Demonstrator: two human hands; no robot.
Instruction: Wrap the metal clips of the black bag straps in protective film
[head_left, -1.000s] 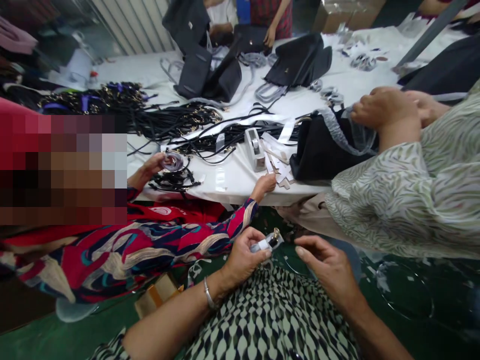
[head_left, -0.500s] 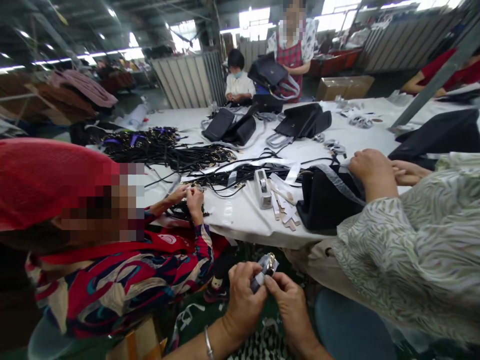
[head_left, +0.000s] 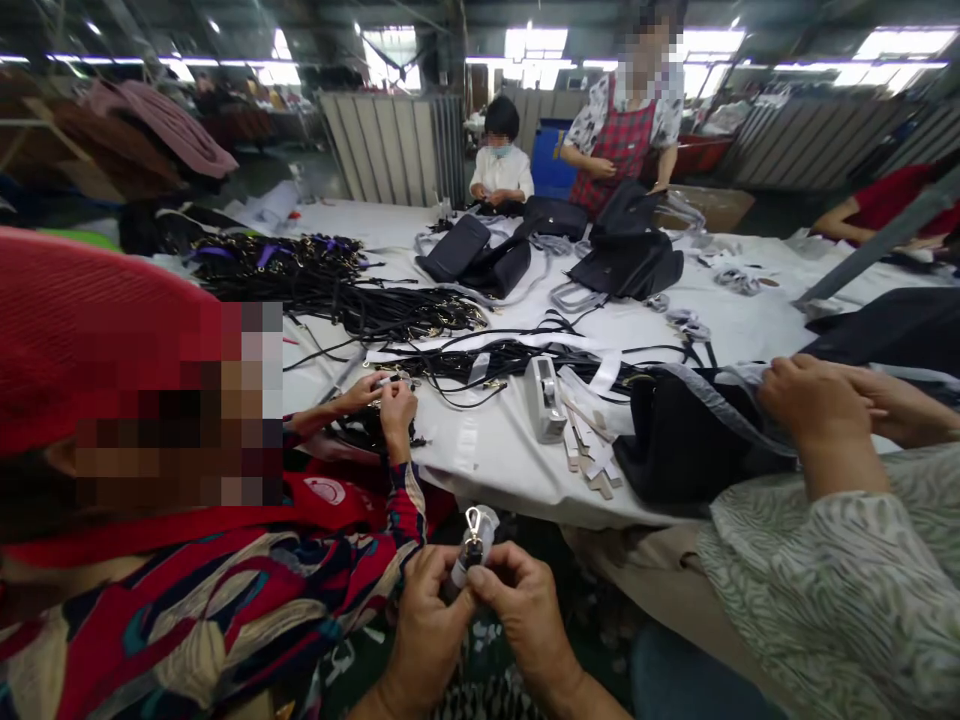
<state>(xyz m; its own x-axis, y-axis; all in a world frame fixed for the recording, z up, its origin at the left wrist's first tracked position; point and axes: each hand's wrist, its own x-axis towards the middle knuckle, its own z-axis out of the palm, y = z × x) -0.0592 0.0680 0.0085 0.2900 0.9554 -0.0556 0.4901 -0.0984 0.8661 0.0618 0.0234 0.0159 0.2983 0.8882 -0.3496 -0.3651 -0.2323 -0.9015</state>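
Observation:
Low in front of the table's edge, my left hand (head_left: 429, 612) and my right hand (head_left: 527, 612) pinch a black strap end (head_left: 472, 552) from both sides. A gold snap hook (head_left: 473, 522) points up from it. Thin whitish translucent wrapping (head_left: 486, 524) lies around and behind the hook. Both thumbs press at the lower end, and the fingers hide the rest of the strap.
A white-covered table (head_left: 517, 455) bears black straps (head_left: 420, 305), a tape dispenser (head_left: 545, 400), pale strips (head_left: 592, 455) and black bags (head_left: 682, 440). A red-capped co-worker (head_left: 97, 370) sits left; another in a patterned sleeve (head_left: 817, 570) works right. More people stand beyond.
My hands and the strap end have shifted left in view, and the gold hook shows more face-on. Across the table, a person has lowered a black bag onto it.

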